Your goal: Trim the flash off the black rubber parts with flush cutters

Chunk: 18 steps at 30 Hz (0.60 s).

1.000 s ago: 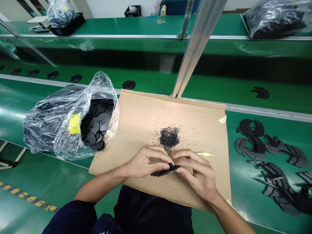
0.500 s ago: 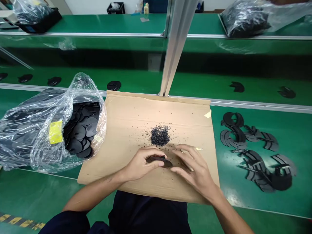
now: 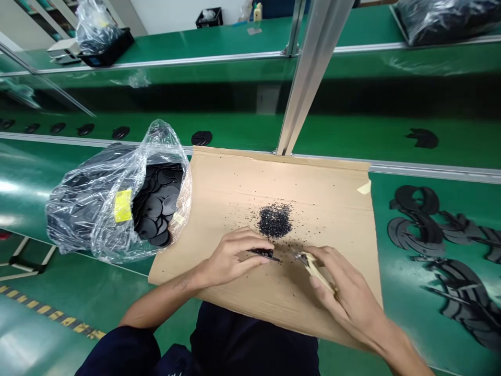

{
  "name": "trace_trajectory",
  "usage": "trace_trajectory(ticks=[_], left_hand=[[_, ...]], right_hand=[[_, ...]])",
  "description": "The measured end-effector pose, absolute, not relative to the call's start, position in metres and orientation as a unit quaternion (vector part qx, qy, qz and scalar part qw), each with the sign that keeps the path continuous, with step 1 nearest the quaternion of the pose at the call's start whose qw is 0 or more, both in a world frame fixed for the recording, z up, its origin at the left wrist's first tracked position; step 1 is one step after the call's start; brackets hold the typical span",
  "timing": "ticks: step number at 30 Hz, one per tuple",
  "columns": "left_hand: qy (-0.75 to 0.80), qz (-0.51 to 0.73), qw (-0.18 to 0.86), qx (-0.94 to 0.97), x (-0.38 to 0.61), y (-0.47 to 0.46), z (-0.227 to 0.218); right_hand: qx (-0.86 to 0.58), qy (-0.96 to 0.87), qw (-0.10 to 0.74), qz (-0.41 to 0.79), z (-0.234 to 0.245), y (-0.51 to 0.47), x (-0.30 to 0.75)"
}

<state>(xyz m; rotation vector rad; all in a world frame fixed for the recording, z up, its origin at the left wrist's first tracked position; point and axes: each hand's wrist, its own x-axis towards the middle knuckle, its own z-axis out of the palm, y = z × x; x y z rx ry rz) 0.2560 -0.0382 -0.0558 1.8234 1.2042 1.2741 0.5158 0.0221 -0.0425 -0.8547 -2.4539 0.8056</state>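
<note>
My left hand (image 3: 230,257) pinches a thin black plastic disc (image 3: 266,254), seen nearly edge-on, with a small raised part on it. To its right, my right hand (image 3: 350,295) is closed around cutting pliers (image 3: 316,269) with cream handles; their metal jaws point toward the disc, a short gap away. Beyond both hands, a pile of small black plastic bits (image 3: 275,220) lies on the cardboard sheet (image 3: 223,183), with crumbs scattered around it.
At left, an open clear bag (image 3: 94,203) of black discs rests against the cardboard. Stacked black curved parts (image 3: 417,219) lie on the green bench at right. A metal post (image 3: 309,78) rises behind the cardboard. More black parts (image 3: 201,138) sit in a row farther back.
My right hand now has the cutting pliers, where it was empty before. My left hand has tilted the disc edge-on. The whole view has shifted left, so things appear farther right.
</note>
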Motion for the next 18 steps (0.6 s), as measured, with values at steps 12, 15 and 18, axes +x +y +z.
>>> trace_trajectory(ticks=[12, 15, 18], left_hand=[[0.428, 0.48, 0.306, 0.702, 0.254, -0.043, -0.054], [0.422, 0.485, 0.307, 0.702, 0.255, -0.044, -0.057], [0.417, 0.497, 0.31, 0.696, 0.257, -0.045, -0.059]], right_hand=[[-0.226, -0.928, 0.22, 0.198, -0.032, 0.026, 0.5], [-0.219, -0.933, 0.22, 0.179, -0.031, 0.026, 0.501], [-0.212, -0.936, 0.231, 0.163, -0.03, 0.024, 0.501]])
